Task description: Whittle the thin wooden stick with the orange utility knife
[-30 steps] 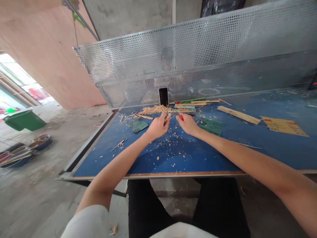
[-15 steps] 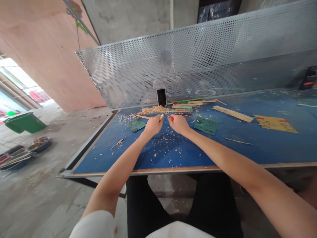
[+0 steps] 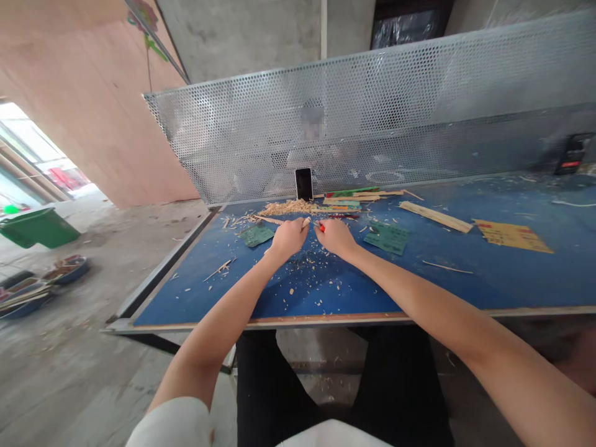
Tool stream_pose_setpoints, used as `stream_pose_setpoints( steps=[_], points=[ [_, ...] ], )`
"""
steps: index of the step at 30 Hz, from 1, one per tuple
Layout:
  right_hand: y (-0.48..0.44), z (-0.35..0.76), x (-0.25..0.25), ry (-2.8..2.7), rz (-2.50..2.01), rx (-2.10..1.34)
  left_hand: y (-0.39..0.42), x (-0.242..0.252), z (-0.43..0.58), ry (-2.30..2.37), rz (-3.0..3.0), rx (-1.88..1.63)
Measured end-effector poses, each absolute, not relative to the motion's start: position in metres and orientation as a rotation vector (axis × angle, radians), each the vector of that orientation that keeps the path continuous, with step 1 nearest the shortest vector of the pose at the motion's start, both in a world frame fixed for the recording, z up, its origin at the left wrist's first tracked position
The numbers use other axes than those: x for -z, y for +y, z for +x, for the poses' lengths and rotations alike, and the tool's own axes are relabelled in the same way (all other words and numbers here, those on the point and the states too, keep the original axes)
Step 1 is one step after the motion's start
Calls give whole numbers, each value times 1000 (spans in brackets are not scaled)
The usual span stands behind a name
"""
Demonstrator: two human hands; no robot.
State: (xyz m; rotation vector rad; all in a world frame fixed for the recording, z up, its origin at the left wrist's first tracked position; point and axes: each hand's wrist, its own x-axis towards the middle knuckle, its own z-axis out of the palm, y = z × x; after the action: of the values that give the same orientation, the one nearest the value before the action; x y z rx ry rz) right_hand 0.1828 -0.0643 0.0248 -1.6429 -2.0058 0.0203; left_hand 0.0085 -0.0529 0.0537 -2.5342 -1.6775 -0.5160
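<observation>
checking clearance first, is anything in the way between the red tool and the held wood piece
Nothing visible stands between the red tool and the wood piece; the shavings pile lies beyond them.

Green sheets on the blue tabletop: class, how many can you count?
2: one green sheet left of the left hand, another green sheet right of the right hand; more may be hidden.

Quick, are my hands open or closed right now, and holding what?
Left hand: closed, holding a small pale wooden piece.
Right hand: closed, holding a small red-handled tool, mostly hidden.
</observation>
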Motion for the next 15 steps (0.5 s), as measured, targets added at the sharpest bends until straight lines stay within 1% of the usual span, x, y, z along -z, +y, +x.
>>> stream_pose_setpoints(
  steps=[7,12,15],
  points=[
    [-63,186,-28,-2029,-1727,-4,-60,-57,10,-1670,-2524,448],
    [-62,188,-31,-2017,-1772,32,-53,-55,5,-1621,-2578,515],
    [-60,188,-31,-2019,-1789,37,-51,-56,4,-1614,-2680,643]
  ],
)
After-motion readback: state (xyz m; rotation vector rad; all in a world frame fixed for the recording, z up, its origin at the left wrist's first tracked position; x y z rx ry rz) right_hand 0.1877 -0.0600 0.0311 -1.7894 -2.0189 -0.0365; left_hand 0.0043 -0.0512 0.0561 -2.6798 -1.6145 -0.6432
